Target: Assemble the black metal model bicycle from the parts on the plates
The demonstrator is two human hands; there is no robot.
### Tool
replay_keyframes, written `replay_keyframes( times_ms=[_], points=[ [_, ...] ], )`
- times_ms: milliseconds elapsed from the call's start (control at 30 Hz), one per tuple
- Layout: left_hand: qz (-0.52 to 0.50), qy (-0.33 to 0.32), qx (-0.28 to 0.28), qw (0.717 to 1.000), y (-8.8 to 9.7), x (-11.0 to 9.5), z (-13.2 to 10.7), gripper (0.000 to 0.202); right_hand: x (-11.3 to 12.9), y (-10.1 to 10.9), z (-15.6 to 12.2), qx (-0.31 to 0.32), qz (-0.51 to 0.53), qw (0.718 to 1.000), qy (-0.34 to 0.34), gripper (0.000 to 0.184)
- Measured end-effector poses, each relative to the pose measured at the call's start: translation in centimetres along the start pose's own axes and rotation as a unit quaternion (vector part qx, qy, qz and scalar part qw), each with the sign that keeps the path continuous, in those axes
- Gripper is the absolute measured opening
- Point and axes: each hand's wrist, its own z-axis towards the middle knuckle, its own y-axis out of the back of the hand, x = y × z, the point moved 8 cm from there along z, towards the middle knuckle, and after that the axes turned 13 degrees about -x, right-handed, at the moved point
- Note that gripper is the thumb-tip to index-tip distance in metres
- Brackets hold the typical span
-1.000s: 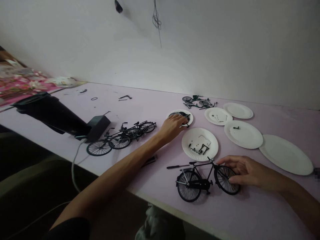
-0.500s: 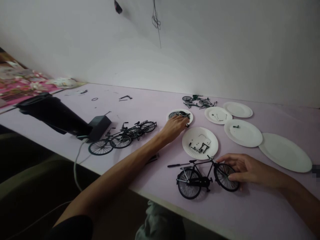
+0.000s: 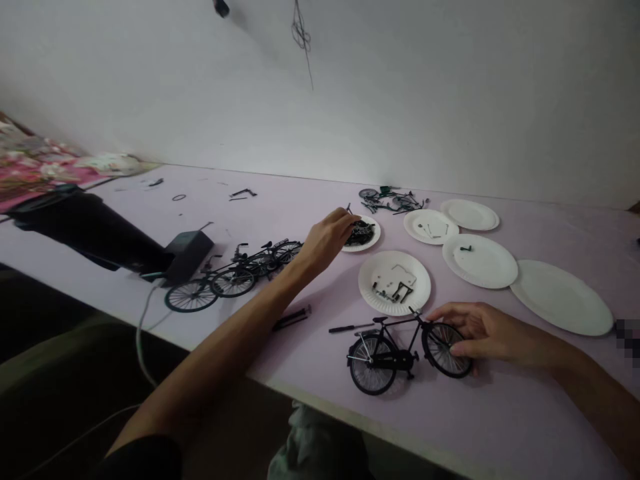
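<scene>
My right hand grips the front wheel of a black model bicycle, thumb on the spokes and fingers behind the tyre. The bicycle stands upright near the table's front edge. My left hand is raised at the left rim of a paper plate heaped with dark parts. Its fingers are pinched, and a thin dark part sticks up from them; its kind is not clear. Between the hands lies another paper plate with small parts and a black frame-shaped piece. A slim screwdriver rests behind the bicycle's saddle.
Several model bicycles lie at the left, beside a black lamp-like device with a white cable. At the back are greenish bicycle parts. Several more paper plates spread to the right. Dark strips lie near my left forearm.
My left hand has lifted from the heaped plate and moved left, with a thin dark part now showing at its fingers. My right hand stays on the bicycle's front wheel. The view has shifted slightly.
</scene>
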Motion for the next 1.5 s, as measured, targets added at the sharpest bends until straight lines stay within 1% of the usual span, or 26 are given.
replay_keyframes(
  times_ms=[133,233,367,467,567,700,833,900,1000,1067,1233,1367,1500],
  points=[
    [-0.063,0.061,-0.056,0.995,1.0,1.7,0.4,0.018,-0.1,0.0,-0.1,-0.001,0.001,1.000,-0.008,0.057],
    [-0.071,0.093,-0.063,0.991,0.7,2.4,0.3,0.015,-0.3,0.1,0.0,-0.001,-0.002,1.000,-0.011,0.056],
    [-0.054,0.113,-0.019,0.992,-0.8,2.9,-0.3,0.012,-0.2,0.3,0.1,-0.001,-0.023,1.000,0.000,0.055],
    [-0.021,0.117,0.017,0.993,-1.5,3.3,-0.7,0.014,-0.1,0.3,0.1,0.002,-0.035,0.999,0.007,0.058],
    [0.010,0.102,0.048,0.994,-1.7,3.3,-0.7,0.015,-0.1,0.2,0.1,0.010,-0.034,0.999,0.010,0.059],
    [0.030,0.075,0.079,0.994,-1.9,2.8,-0.8,0.013,0.0,0.2,-0.1,0.014,-0.024,1.000,0.011,0.056],
    [0.041,0.056,0.089,0.994,-1.8,2.4,-0.9,0.014,0.2,0.3,-0.1,0.009,-0.019,1.000,0.018,0.050],
    [0.044,0.047,0.086,0.994,-1.7,2.2,-0.8,0.015,0.0,0.2,-0.1,0.012,-0.016,1.000,0.009,0.050],
    [0.042,0.028,0.079,0.996,-1.4,1.3,-0.5,0.017,-0.5,0.1,-0.1,0.020,-0.008,1.000,-0.008,0.053],
    [0.032,0.011,0.078,0.996,-1.2,0.3,-0.4,0.017,-0.6,0.2,-0.2,0.022,-0.005,1.000,-0.012,0.053],
    [-0.001,-0.088,0.093,0.992,-1.0,-3.8,-0.7,0.016,-0.3,0.2,-0.2,0.022,-0.009,1.000,-0.005,0.053],
    [-0.022,-0.140,0.102,0.985,-0.4,-7.0,-1.2,0.019,0.2,0.0,-0.3,0.019,-0.014,1.000,-0.011,0.056],
    [-0.027,-0.202,0.128,0.971,-0.3,-9.4,-2.0,0.020,0.1,0.2,-0.3,0.015,-0.023,0.999,-0.027,0.060]
  ],
)
